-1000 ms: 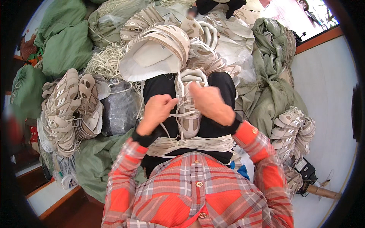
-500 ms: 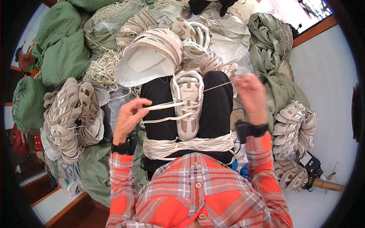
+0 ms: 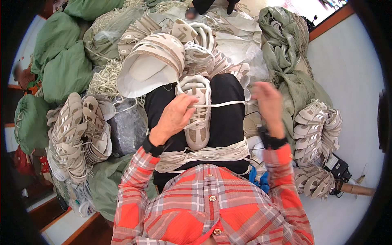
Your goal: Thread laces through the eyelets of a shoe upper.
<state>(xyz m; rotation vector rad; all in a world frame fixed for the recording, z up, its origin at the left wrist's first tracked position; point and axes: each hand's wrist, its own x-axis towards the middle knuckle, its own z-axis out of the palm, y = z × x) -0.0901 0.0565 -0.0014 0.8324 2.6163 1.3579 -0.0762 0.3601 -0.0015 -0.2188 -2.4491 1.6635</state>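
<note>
L hand has swung in from the left since ½ sec ago, now over the shoe's left side; R hand stays out to the right, and the lace that slanted up across the shoe now runs nearly level.

Shoe's on the lap, wedged btwn the thighs in black trousers, toe twd the shirt, open collar at the far end. Beige & white, partly laced. L hand: fingers bent, tips at the lacing nr the tongue; can't tell if they're pinching lace. R hand: raised, well apart from the shoe, fingers blurred, lace reaching right up by them; can't tell if it's gripped or let go. Dark band on each wrist.

Just below the toe, a lace bundle lies across the lap. Beyond the shoe's collar, a big stack of uppers, tipped to the left, more pieces behind & to its right. Out left: a lace heap, a plastic-wrapped pack, then side-by-side upper piles; green sacks past those. Out right: a grey-green sack up top, another upper stack lower down, a black device w/ a white panel nr it. Blue cloth by the R forearm.
</note>
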